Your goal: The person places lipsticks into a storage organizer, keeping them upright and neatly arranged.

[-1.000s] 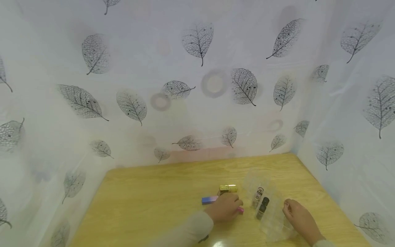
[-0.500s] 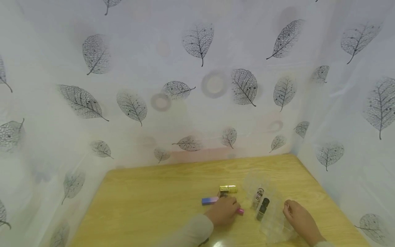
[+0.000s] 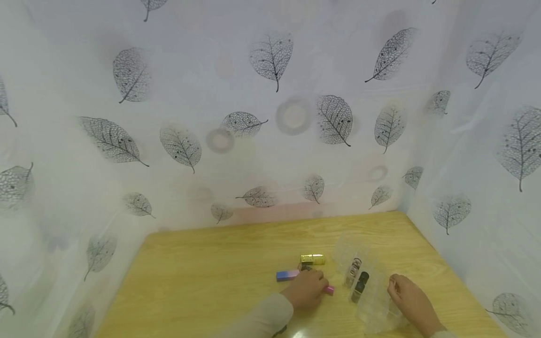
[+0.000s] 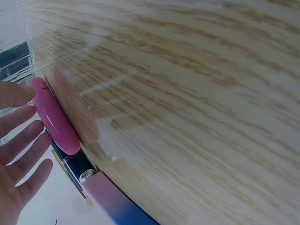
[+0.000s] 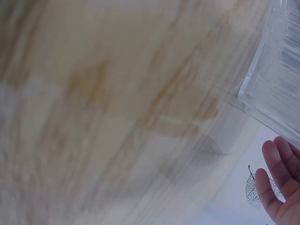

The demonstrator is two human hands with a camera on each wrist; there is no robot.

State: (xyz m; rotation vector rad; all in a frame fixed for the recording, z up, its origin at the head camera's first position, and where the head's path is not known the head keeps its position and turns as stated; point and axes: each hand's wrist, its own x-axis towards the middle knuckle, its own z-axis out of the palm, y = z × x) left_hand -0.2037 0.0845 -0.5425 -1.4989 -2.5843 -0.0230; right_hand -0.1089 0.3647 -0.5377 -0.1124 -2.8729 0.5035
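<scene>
In the head view my left hand (image 3: 306,289) is low over a glossy pink cosmetic tube (image 4: 55,117) lying on the wooden table (image 3: 203,272). The left wrist view shows the thumb on one side of its end and the fingers along the other, pinching it. End to end with it lies a pink-to-blue tube (image 3: 286,275); a shiny gold tube (image 3: 313,258) lies behind. My right hand (image 3: 410,298), loosely curled, is beside the right edge of a clear compartment case (image 3: 377,303), fingertips near its wall. A dark-capped tube (image 3: 360,286) and a clear, dark-banded one (image 3: 353,271) lie inside.
White plastic sheeting (image 3: 253,159) with leaf prints rises at the table's back and both sides. Right of the case, the table edge runs close to the right-hand sheet. The case takes up the right part of the table.
My left hand has drawn slightly back toward me, and its fingers have come down closer around the pink tube. The right hand and the case stay in place.
</scene>
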